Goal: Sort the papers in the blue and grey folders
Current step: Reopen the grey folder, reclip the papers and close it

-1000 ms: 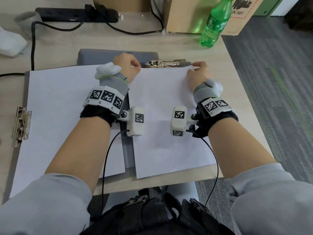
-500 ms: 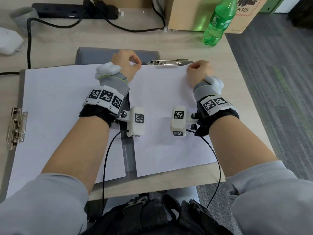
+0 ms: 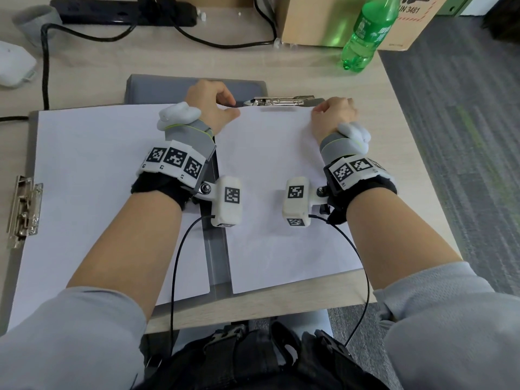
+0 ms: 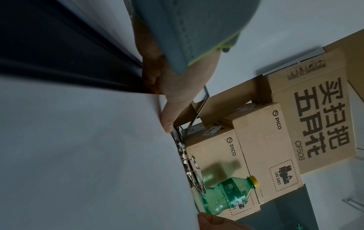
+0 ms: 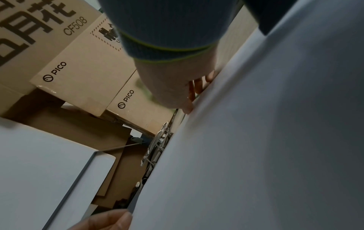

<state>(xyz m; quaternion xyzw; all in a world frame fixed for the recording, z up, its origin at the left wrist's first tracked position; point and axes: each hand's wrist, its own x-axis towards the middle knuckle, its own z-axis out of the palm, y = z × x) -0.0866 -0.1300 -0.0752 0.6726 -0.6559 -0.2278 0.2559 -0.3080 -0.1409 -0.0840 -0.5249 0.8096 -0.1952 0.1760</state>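
A white paper [image 3: 281, 178] lies at the right of the desk, its top edge just below a metal clip [image 3: 278, 101]. My left hand [image 3: 213, 105] pinches its top left corner, with the thumb [image 4: 173, 109] lying along the paper [image 4: 88, 155] edge. At the top right corner my right hand [image 3: 334, 114] grips it with curled fingers [image 5: 195, 88]. A second white sheet [image 3: 92, 178] lies on the left on an open grey folder [image 3: 168, 85]. A grey strip [image 3: 216, 249] shows between the two sheets. What lies under the right paper is hidden.
Another metal clip [image 3: 24, 209] sits at the folder's left edge. A green bottle [image 3: 365, 32] and cardboard boxes [image 3: 323, 21] stand at the back right. A black power strip [image 3: 126, 9] and cables lie at the back. The desk's right edge runs close to the right paper.
My right hand's fingers, stretched over the corner a second ago, have curled in. Both hands stay at the paper's top corners; the paper has hardly moved.
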